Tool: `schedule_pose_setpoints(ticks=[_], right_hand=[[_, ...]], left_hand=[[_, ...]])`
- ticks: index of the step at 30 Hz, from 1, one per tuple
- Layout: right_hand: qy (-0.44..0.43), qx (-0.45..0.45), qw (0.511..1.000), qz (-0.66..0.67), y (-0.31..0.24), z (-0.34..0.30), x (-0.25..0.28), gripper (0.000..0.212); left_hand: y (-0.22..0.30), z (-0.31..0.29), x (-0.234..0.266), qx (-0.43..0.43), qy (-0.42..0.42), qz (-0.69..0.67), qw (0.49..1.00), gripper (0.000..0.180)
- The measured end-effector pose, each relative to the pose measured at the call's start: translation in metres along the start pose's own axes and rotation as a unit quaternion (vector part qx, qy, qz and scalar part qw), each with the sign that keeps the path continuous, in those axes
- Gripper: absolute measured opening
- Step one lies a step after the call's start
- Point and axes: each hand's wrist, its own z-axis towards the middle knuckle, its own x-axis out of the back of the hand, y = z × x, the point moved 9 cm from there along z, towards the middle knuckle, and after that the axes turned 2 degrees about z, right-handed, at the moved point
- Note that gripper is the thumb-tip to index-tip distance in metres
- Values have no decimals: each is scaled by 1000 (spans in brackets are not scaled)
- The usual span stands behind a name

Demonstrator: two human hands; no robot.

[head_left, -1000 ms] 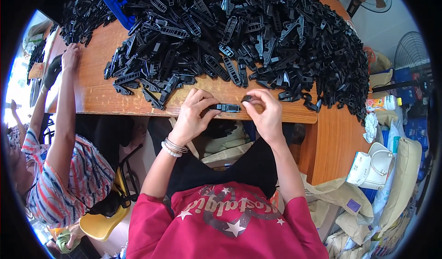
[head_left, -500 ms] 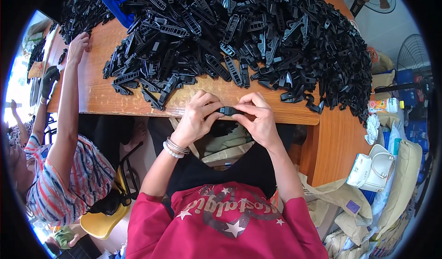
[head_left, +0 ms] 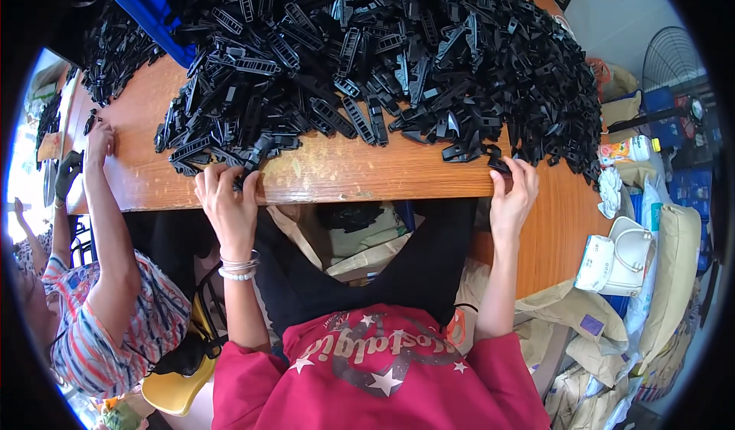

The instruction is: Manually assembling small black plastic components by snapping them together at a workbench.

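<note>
A large heap of black plastic parts, some long and ladder-like, others short and blocky, covers the wooden table. At the heap's near left edge, my left hand has its thumb and fingers closed around a black plastic part, mostly hidden by the fingers. Far to the right, near the table's front corner, my right hand pinches a small black plastic clip between thumb and fingers. That clip still touches the tabletop beside the heap.
Below the table edge, an open bag with dark contents sits between my legs. A co-worker on the left reaches over the same table. A blue crate stands at upper left. Right: a bottle, white handbag and sacks.
My hands have moved apart from the table's front edge, where both held one small black part. That part no longer shows between them; each hand now grips a part at the heap's edge.
</note>
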Motion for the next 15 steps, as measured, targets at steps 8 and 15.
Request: schedule_pose_setpoints(ticks=[8, 15], right_hand=[[-20, -85, 971, 223, -15, -18, -6, 21], [-282, 62, 881, 374, -120, -34, -72, 30]], left_hand=[[71, -13, -16, -125, -59, -203, 969, 22], [108, -15, -51, -192, -188, -279, 922, 24]])
